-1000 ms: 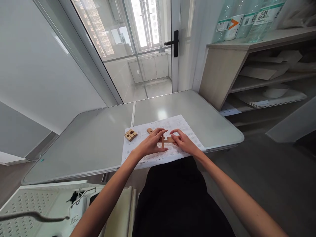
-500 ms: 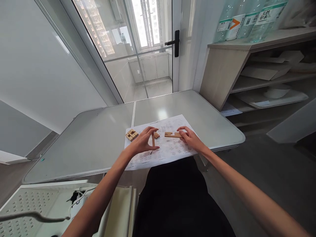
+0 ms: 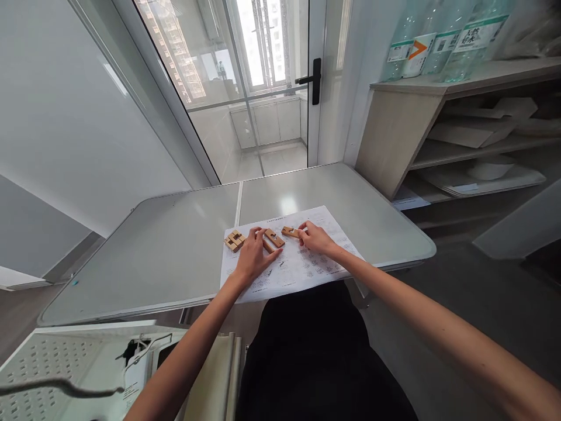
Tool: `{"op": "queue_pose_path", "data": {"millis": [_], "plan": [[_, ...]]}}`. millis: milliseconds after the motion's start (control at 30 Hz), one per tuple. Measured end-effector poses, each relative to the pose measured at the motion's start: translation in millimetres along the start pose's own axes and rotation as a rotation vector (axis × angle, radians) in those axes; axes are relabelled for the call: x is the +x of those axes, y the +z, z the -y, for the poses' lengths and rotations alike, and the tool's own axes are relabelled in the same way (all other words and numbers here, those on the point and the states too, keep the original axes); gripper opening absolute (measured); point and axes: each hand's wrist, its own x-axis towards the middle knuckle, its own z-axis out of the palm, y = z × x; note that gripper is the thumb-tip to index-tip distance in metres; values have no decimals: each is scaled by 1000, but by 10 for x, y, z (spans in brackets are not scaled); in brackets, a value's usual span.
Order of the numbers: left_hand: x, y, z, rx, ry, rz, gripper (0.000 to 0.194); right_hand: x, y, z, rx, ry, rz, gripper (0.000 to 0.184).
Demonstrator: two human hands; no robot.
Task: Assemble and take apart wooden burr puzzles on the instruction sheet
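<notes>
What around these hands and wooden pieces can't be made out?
Head view: tiny printed figures on the white paper sheet, too small to read.
Head view: right end of the notched brown wooden piece, hidden by the right hand's grip.
Head view: tops of the clear green-tinted plastic bottles, cut off by the upper edge.
</notes>
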Motion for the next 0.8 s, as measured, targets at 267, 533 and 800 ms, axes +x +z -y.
{"op": "queue_pose_path", "data": {"millis": [267, 533, 800], "plan": [[41, 286, 90, 34, 4, 34, 64, 154, 68, 304, -427, -25, 110, 27], [6, 409, 164, 8, -21, 83, 76, 149, 164, 495, -742, -193, 207, 30], [-18, 461, 200, 49, -47, 58, 68, 249, 220, 585, -893, -369, 328, 31]]}}
